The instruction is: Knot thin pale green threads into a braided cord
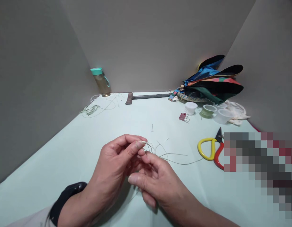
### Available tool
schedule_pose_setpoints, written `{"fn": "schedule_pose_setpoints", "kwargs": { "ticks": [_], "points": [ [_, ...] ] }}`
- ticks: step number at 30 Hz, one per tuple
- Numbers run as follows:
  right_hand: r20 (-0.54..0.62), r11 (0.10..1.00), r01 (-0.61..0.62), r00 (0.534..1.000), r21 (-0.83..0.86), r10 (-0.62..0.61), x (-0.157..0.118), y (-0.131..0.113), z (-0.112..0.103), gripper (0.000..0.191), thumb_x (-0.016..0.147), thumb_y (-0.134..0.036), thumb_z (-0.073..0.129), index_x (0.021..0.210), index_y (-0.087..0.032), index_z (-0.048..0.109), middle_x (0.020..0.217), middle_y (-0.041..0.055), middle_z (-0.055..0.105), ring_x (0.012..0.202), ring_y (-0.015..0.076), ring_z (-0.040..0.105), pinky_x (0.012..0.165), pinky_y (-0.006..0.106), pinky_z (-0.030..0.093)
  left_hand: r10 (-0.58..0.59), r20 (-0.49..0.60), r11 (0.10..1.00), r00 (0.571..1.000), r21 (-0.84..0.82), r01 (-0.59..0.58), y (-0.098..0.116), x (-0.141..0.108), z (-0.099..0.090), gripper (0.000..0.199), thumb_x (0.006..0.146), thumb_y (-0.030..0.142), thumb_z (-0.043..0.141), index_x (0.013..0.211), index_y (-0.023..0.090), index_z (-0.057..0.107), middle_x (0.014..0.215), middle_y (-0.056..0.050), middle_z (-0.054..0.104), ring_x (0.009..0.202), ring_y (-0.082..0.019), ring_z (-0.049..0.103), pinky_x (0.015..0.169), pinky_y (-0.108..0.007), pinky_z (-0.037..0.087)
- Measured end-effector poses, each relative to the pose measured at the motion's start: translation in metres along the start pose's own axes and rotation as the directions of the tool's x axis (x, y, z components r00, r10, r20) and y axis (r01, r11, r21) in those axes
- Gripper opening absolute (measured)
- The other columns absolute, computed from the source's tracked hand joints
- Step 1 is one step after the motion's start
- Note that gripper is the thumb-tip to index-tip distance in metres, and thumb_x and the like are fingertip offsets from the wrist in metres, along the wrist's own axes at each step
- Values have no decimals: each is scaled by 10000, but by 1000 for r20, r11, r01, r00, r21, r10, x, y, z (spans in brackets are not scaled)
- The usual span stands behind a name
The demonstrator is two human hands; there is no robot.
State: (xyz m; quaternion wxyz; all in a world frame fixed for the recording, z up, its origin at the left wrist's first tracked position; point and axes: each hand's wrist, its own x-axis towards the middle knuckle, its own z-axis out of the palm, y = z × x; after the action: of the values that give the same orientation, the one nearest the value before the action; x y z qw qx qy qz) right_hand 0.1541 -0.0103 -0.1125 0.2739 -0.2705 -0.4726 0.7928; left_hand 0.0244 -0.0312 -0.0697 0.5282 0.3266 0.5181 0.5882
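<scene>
Thin green cord (174, 154) runs in loose loops from my fingertips toward the right over the pale tabletop. My left hand (122, 157) pinches the cord between thumb and index finger near the middle of the view. Just right of it and touching it, my right hand (157, 183) has curled fingers at the cord, with its thumb held apart; whatever lies within those fingers is hidden. Scissors with one yellow and one red handle (206, 149) lie to the right of both hands. A small pin-like piece (152, 127) rests beyond them.
At the back stand a bottle (100, 82), a hammer-like tool (150, 96) and a colourful fabric bundle (207, 82). Cord spools (207, 112), a white spool (191, 107) and a dark red clip (183, 117) sit back right. Tangled cord (91, 109) lies back left.
</scene>
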Motion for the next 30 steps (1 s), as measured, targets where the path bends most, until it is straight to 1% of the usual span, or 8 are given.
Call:
{"fn": "schedule_pose_setpoints", "kwargs": {
  "ticks": [6,9,12,15,17,20,26,30],
  "points": [
    [-6,995,35,999,-94,-36,-6,-6,3,92,867,-238,661,819,-178,609,711,-63,515,435,27,374,424,198,302,-33,27,999,999,-10,33,2,1,0,198,837,350,843,792,170,774,620,26,661,564,-92,598,568,-179,536],
    [-9,889,237,965,-392,-262,-11,-5,-2,128,895,-181,611,771,-189,641,650,-39,544,533,85,473,515,225,385,40,20,998,999,42,-41,0,1,-4,153,876,296,803,768,191,778,628,20,686,603,-96,619,595,-163,520],
    [65,612,454,833,-648,-549,-15,-2,-8,113,912,-152,592,843,-200,666,740,1,642,660,130,568,639,255,465,147,12,982,989,115,-147,-2,1,-7,158,875,277,796,731,215,773,719,17,728,622,-96,642,629,-170,527],
    [118,397,537,691,-745,-713,-19,-4,-11,151,939,-121,593,1055,-210,630,794,-9,684,643,119,612,619,225,505,261,10,945,965,199,-258,-2,1,-8,175,851,263,807,684,236,761,847,26,741,651,-100,652,658,-188,536],
    [166,314,583,624,-749,-763,-20,-10,-12,174,929,-99,619,1058,-216,616,774,-25,682,640,112,614,626,217,520,321,19,914,947,257,-315,-1,0,-7,188,849,232,795,666,245,754,838,33,732,670,-104,659,670,-186,531],
    [244,281,670,577,-688,-780,-21,-22,-11,131,917,-65,635,926,-195,650,770,-10,712,677,117,633,680,238,543,369,35,875,929,324,-360,1,-3,-6,203,857,211,768,659,250,742,807,38,726,633,-105,660,654,-198,530],
    [309,344,759,570,-553,-761,-15,-26,-12,262,927,-9,604,1068,-188,733,903,34,795,791,146,725,755,268,612,420,45,827,906,393,-403,-1,-6,-8,212,870,221,746,663,260,734,802,37,724,647,-112,656,620,-192,521],
    [300,351,771,558,-531,-774,-13,-24,-12,230,911,-16,668,1023,-201,748,880,25,806,781,144,737,763,266,623,439,43,805,897,424,-414,-3,-7,-9,199,871,224,746,679,280,744,821,36,737,730,-133,672,648,-189,521]
  ]
}}
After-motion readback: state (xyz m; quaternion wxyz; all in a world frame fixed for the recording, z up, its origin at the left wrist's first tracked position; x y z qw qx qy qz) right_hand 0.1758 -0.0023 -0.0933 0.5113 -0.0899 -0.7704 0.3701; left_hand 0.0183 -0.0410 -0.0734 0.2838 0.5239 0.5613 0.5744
